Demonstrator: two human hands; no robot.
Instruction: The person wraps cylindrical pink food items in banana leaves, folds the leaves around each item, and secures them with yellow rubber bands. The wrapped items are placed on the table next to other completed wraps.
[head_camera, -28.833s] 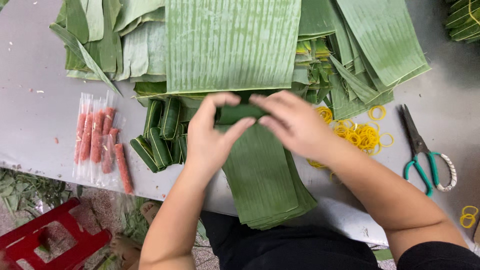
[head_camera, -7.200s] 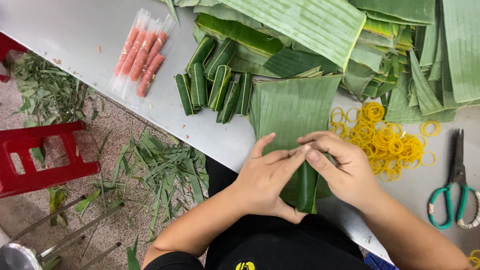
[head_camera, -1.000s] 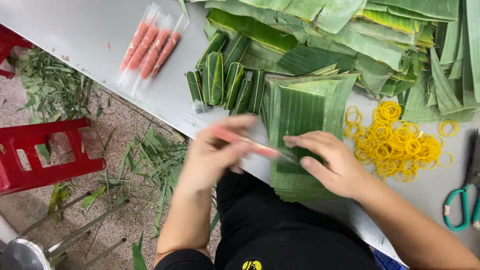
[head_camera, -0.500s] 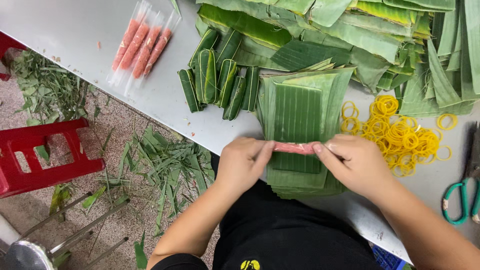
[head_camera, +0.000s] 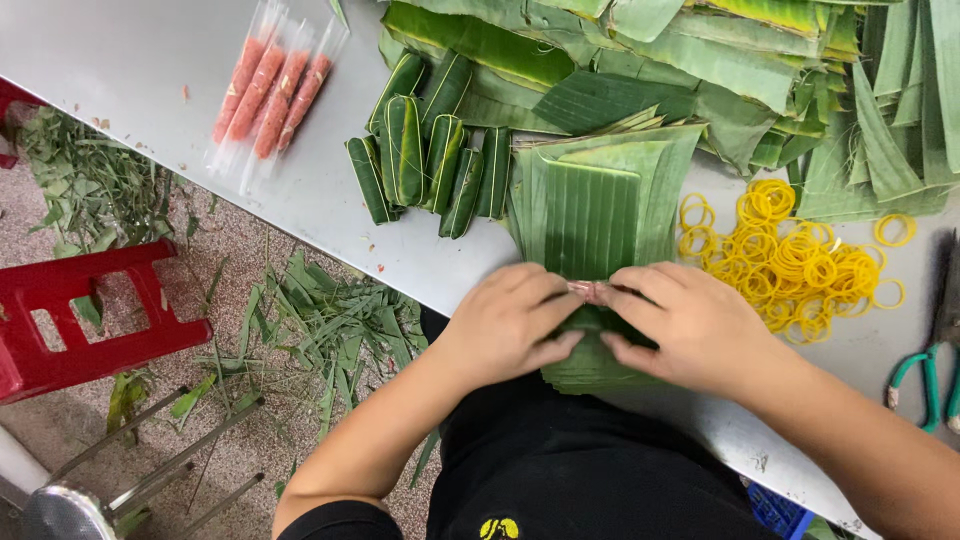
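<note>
My left hand and my right hand meet over the near end of a stack of cut banana leaves at the table's front edge. Together they press a pink sausage stick onto the top leaf, and the near leaf edge curls up under my fingers. Only a small bit of the sausage shows between my fingertips. Several finished green leaf rolls lie just beyond my left hand. A clear pack of pink sausage sticks rests further left on the grey table.
A heap of yellow rubber bands lies right of the leaf stack. Green-handled scissors sit at the right edge. Larger banana leaves pile up at the back. On the floor stand a red plastic stool and leaf scraps.
A second ago my left hand carried the sausage stick over the leaf stack. Both hands have since laid it on the near end and closed over it, covering most of it.
</note>
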